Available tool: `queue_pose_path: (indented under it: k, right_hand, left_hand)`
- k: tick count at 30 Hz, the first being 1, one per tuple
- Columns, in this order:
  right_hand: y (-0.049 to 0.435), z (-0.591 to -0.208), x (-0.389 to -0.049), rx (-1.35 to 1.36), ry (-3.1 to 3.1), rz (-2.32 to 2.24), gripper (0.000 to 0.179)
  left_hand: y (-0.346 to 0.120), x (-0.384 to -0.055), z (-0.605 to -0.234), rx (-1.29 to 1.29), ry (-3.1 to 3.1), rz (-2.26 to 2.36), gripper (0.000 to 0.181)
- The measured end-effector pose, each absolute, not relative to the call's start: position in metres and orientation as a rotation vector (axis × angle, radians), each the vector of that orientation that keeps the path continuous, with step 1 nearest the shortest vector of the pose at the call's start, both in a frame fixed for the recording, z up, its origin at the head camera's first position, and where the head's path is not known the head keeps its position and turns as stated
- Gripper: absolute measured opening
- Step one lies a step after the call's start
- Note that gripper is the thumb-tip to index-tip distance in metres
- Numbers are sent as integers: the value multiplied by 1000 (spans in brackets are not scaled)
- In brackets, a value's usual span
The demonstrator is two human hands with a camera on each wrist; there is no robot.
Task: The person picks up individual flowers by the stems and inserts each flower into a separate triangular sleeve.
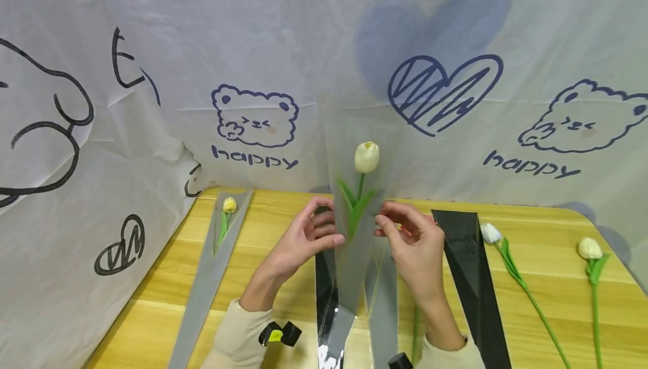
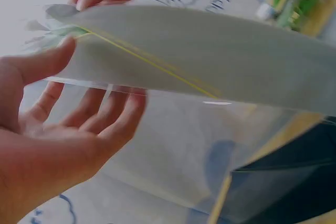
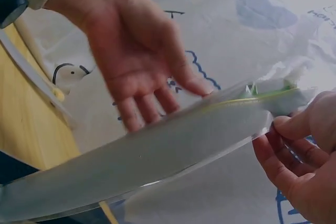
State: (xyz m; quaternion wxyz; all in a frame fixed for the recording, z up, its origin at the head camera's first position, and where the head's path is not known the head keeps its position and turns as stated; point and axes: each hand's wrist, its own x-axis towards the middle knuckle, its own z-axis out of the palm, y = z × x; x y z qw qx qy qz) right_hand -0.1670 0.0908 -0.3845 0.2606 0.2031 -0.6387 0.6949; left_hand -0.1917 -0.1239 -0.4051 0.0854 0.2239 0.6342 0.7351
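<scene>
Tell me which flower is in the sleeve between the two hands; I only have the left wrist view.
Observer: The head view shows a single cream-white tulip inside that see-through sleeve.
Operator: Check the far left for another wrapped flower.
Observer: There is one: a yellow bloom in a grey wrapper, lying on the left side of the table.
Operator: Count the unwrapped flowers to the right of the right hand.
Observer: Two: a white flower just beside the black wrapper, and a cream flower farther right.
</scene>
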Motion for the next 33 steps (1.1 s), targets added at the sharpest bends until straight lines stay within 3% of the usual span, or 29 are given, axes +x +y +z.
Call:
queue_pose_path:
  k: [4, 11, 18, 24, 33]
  right_hand:
    - [94, -390, -172, 463, -1763, 1881, 19]
    - [101, -395, -177, 405, -1840, 1924, 26]
    - [117, -395, -182, 361, -1991, 1905, 28]
    - [138, -399, -184, 234, -2126, 1819, 23]
    - [167, -407, -187, 193, -2270, 1673, 27]
  left_hand:
    - [-115, -198, -419, 692, 1851, 2092, 70]
    - [-116, -202, -421, 637, 1957, 2029, 68]
    - [-173, -212, -415, 381, 2056, 2014, 71]
    - [-225, -219, -436, 134, 2163, 1860, 73]
    - [-244, -221, -462, -19, 2175, 1664, 72]
